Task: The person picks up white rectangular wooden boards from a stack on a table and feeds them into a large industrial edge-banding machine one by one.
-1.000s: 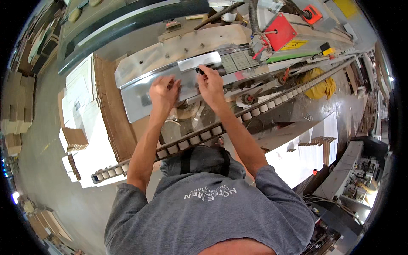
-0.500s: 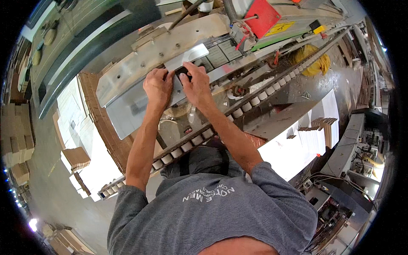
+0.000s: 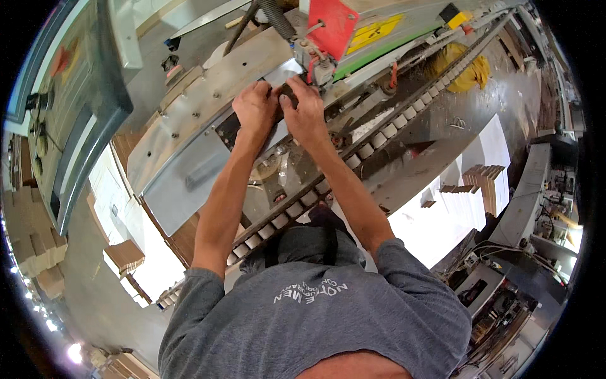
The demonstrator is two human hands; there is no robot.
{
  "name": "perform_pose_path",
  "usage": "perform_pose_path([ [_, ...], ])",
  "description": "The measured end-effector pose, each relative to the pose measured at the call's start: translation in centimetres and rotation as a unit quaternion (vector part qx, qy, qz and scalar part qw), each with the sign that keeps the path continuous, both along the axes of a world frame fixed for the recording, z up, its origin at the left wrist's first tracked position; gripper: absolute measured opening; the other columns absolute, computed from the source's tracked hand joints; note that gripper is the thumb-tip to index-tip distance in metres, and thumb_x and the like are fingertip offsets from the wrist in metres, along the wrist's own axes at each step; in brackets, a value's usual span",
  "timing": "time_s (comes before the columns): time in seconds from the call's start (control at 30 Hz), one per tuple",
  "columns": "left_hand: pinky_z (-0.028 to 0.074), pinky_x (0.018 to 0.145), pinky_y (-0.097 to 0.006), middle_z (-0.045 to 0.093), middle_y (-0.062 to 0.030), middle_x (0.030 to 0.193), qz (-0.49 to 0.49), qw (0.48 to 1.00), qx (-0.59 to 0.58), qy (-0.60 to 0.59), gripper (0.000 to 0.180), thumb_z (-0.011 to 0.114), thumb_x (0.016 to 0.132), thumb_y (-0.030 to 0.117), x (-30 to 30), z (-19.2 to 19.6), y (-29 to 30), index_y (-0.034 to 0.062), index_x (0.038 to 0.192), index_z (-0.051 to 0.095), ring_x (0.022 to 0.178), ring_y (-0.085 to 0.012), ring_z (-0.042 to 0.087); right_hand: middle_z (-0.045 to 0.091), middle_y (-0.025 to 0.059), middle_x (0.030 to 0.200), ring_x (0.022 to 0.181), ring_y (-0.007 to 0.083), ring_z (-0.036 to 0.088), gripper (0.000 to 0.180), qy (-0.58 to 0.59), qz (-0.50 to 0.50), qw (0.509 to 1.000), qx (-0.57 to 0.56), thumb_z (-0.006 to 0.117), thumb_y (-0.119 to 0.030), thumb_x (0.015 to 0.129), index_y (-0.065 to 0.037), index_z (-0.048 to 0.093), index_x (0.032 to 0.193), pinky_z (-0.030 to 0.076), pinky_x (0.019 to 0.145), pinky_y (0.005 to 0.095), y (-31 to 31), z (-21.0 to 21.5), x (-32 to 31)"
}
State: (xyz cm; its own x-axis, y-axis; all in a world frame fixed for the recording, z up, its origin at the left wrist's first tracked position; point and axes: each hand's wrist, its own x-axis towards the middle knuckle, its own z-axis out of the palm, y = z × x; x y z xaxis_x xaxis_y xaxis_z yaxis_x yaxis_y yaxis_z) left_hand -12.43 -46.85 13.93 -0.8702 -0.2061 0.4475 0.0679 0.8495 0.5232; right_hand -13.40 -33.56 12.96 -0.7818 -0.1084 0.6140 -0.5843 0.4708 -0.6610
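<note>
Reaching into the upper middle of the frame, the left hand (image 3: 254,108) and right hand (image 3: 305,112) curl their fingers around a small dark part (image 3: 285,100) on the grey metal machine housing (image 3: 208,101), probably stiff, best gripped by its edges.

Two bare hands show at upper centre of the frame, the left hand (image 3: 254,108) and the right hand (image 3: 306,114), side by side. One red square plate (image 3: 331,26) sits at top centre. One yellow bundle of cloth (image 3: 459,66) lies upper right. One long row of pale rollers (image 3: 353,158) crosses the middle; I cannot count them.
</note>
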Motion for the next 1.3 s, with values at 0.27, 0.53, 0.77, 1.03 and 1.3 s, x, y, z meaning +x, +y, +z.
perform_pose_path([
  [0.27, 0.054, 0.079, -0.043, 0.072, -0.0161, 0.095, -0.027, 0.999, 0.037, 0.01, 0.026, 0.075, 0.081, 0.024, -3.7, 0.3, 3.1, 0.0063, 0.1, 0.075, 0.087, -0.0379, 0.068, 0.07, 0.0166, 0.105, 0.073, 0.0249, 0.062, 0.033, -0.138, 0.079, 0.987, -0.022, 0.068, -0.002, 0.087, -0.002, 0.066, 0.12, 0.053, 0.067, 0.0338, 8.5, 6.6, 10.2],
  [0.53, 0.049, 0.059, -0.028, 0.069, -0.007, 0.078, -0.074, 0.993, 0.094, 0.015, 0.011, 0.073, 0.09, 0.008, 11.4, 1.9, -1.0, -0.0006, 0.097, 0.075, 0.065, -0.0136, 0.06, 0.067, 0.0161, 0.115, 0.092, 0.031, 0.061, 0.037, -0.217, -0.248, 0.937, 0.113, 0.071, 0.0, 0.08, -0.001, 0.067, 0.117, 0.052, 0.086, 0.0409, 31.8, 2.5, 21.2],
  [0.77, 0.044, 0.056, -0.025, 0.068, -0.0029, 0.077, -0.088, 0.978, 0.185, -0.026, 0.014, 0.072, 0.093, 0.01, 15.8, -0.3, 2.5, -0.0012, 0.1, 0.075, 0.066, -0.0072, 0.055, 0.06, 0.0173, 0.129, 0.117, 0.0396, 0.05, 0.064, -0.261, -0.371, 0.83, 0.325, 0.082, -0.013, 0.07, -0.004, 0.06, 0.129, 0.045, 0.101, 0.0474, 47.0, -1.0, 28.6],
  [1.03, 0.051, 0.063, -0.027, 0.071, -0.0081, 0.082, -0.113, 0.963, 0.237, -0.063, 0.013, 0.07, 0.092, 0.006, 17.3, 1.2, 5.3, -0.002, 0.101, 0.074, 0.069, -0.0117, 0.06, 0.07, 0.0197, 0.106, 0.103, 0.0399, 0.06, 0.04, -0.28, -0.31, 0.855, 0.308, 0.078, -0.01, 0.073, -0.002, 0.07, 0.111, 0.046, 0.095, 0.0471, 49.1, -6.0, 26.7],
  [1.3, 0.047, 0.06, -0.025, 0.068, -0.0053, 0.076, -0.014, 0.966, 0.248, -0.07, 0.013, 0.072, 0.091, 0.009, 20.3, 2.5, 2.6, -0.0028, 0.095, 0.075, 0.066, -0.0078, 0.056, 0.066, 0.0249, 0.105, 0.102, 0.0384, 0.058, 0.04, -0.244, -0.232, 0.909, 0.244, 0.075, -0.009, 0.077, 0.006, 0.066, 0.114, 0.047, 0.094, 0.048, 38.8, 2.7, 23.8],
])
